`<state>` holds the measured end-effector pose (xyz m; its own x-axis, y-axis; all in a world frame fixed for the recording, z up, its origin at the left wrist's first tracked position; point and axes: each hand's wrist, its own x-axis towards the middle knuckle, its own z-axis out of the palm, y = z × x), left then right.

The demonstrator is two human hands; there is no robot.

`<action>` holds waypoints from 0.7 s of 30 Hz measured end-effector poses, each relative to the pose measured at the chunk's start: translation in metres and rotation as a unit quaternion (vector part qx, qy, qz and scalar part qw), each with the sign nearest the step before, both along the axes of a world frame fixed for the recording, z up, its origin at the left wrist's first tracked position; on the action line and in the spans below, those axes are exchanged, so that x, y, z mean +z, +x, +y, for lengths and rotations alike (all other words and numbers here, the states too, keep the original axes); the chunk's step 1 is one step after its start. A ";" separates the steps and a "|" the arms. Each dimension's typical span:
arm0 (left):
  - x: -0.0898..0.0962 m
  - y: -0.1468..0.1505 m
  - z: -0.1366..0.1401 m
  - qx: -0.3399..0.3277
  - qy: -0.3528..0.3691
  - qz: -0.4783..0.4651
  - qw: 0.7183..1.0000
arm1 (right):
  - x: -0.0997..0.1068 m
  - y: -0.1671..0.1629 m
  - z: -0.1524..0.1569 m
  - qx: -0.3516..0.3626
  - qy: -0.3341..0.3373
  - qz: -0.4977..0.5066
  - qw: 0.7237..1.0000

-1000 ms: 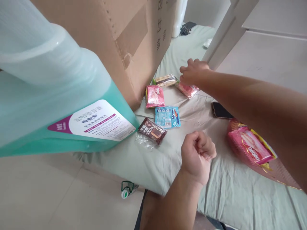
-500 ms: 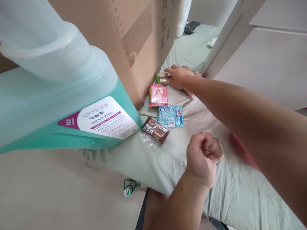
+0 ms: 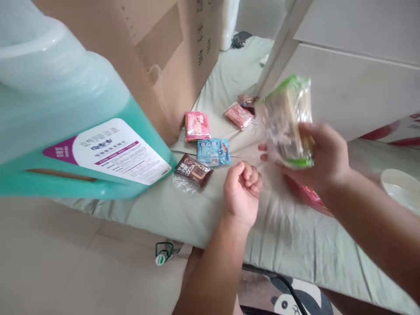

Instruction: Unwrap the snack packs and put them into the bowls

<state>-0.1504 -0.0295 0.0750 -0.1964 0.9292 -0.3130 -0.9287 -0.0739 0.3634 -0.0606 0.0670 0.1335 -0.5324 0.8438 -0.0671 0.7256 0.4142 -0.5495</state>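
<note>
My right hand [image 3: 330,153] is closed around a clear-wrapped snack packet [image 3: 285,116] with green ends, lifted above the cloth and blurred by motion. Its contents look pale and layered. My left hand [image 3: 243,192] rests on the green cloth [image 3: 210,223], fingers curled into a loose fist with nothing visible in them. Beside it lie a brown cocoa snack packet [image 3: 193,170] and a blue packet [image 3: 213,152]. Farther back are a pink packet [image 3: 197,126] and a pale red packet [image 3: 239,115]. A red item [image 3: 310,197] is partly hidden beneath my right forearm.
A large jug of green liquid [image 3: 144,131] stands at the left, before a cardboard box [image 3: 177,61]. White drawers [image 3: 344,83] border the right, with a whitish bowl [image 3: 398,188] nearby. Below the cloth's front edge, a bottle [image 3: 160,258] with a green handle is on the floor.
My right hand has picked up the green-ended packet from the back and brought it up, nearer and rightward. The view has shifted right. My left hand stays curled on the cloth.
</note>
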 end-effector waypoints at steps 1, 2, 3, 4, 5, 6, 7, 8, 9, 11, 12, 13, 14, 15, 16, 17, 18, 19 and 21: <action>0.000 0.004 0.002 0.015 -0.002 0.026 1.000 | -0.002 0.020 -0.015 -0.034 -0.084 0.081 0.993; -0.001 0.009 0.004 0.023 0.001 0.054 0.998 | -0.005 0.038 -0.030 -0.065 -0.152 0.150 0.975; -0.002 0.016 0.005 0.017 0.010 0.083 0.996 | -0.010 0.055 -0.043 -0.093 -0.201 0.211 0.952; -0.003 0.024 0.006 -0.009 0.023 0.109 0.994 | -0.017 0.069 -0.054 -0.112 -0.232 0.252 0.933; -0.004 0.033 0.006 -0.055 0.042 0.133 0.989 | -0.024 0.082 -0.065 -0.127 -0.250 0.286 0.916; -0.006 0.043 0.005 -0.111 0.061 0.154 0.980 | -0.032 0.094 -0.075 -0.142 -0.262 0.315 0.901; -0.007 0.053 0.002 -0.166 0.080 0.172 0.968 | -0.040 0.105 -0.084 -0.156 -0.271 0.342 0.886; -0.009 0.063 -0.001 -0.209 0.092 0.187 0.956 | -0.047 0.115 -0.092 -0.171 -0.276 0.368 0.872; -0.010 0.072 -0.005 -0.235 0.096 0.199 0.946 | -0.053 0.126 -0.100 -0.185 -0.279 0.390 0.858; -0.011 0.087 -0.013 -0.249 0.091 0.230 0.936 | -0.062 0.149 -0.113 -0.204 -0.279 0.422 0.838; -0.012 0.091 -0.017 -0.252 0.087 0.247 0.932 | -0.064 0.163 -0.119 -0.206 -0.276 0.428 0.835; -0.012 0.094 -0.020 -0.257 0.084 0.262 0.926 | -0.066 0.179 -0.124 -0.208 -0.266 0.429 0.838; -0.012 0.095 -0.022 -0.262 0.080 0.273 0.922 | -0.066 0.196 -0.128 -0.214 -0.245 0.419 0.848; -0.013 0.094 -0.024 -0.261 0.074 0.277 0.922 | -0.066 0.215 -0.130 -0.229 -0.210 0.395 0.864; -0.013 0.093 -0.024 -0.253 0.062 0.277 0.925 | -0.066 0.234 -0.130 -0.254 -0.165 0.355 0.885; -0.014 0.090 -0.024 -0.239 0.047 0.276 0.930 | -0.067 0.254 -0.129 -0.291 -0.109 0.294 0.904; -0.016 0.088 -0.023 -0.225 0.029 0.278 0.933 | -0.069 0.274 -0.125 -0.327 -0.057 0.215 0.918; -0.018 0.086 -0.021 -0.220 0.015 0.287 0.932 | -0.073 0.292 -0.121 -0.361 -0.010 0.128 0.924; -0.022 0.083 -0.019 -0.235 0.006 0.317 0.919 | -0.085 0.322 -0.110 -0.372 0.038 -0.007 0.927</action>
<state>-0.0675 -0.0487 0.0533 0.0884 0.9606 -0.2635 -0.4610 0.2740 0.8441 0.2610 -0.0431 0.0481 0.2000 0.9798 0.0055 0.8326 -0.1670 -0.5281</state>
